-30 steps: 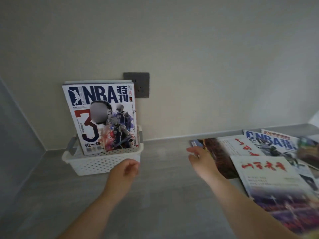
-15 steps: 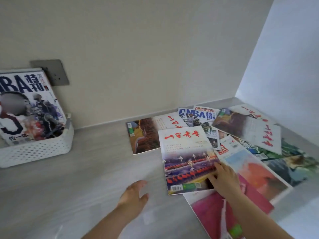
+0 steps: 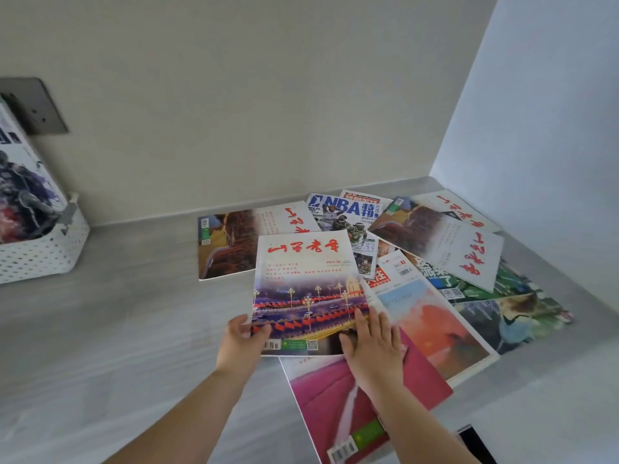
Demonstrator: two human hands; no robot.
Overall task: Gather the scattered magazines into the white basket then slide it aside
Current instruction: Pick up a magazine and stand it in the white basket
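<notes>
Left hand [image 3: 243, 343]: pinches the near-left corner of the red-titled magazine [image 3: 304, 279], thumb on the cover. Right hand [image 3: 371, 343]: lies flat on the near-right corner of that magazine, fingers straight. This magazine tops the scattered magazines [image 3: 435, 316] near the desk's [image 3: 134, 329] right rear corner and overlaps a pink magazine [image 3: 335, 390]. White basket [image 3: 43, 252]: at the left rear, holding an upright basketball magazine [image 3: 23, 195].
</notes>
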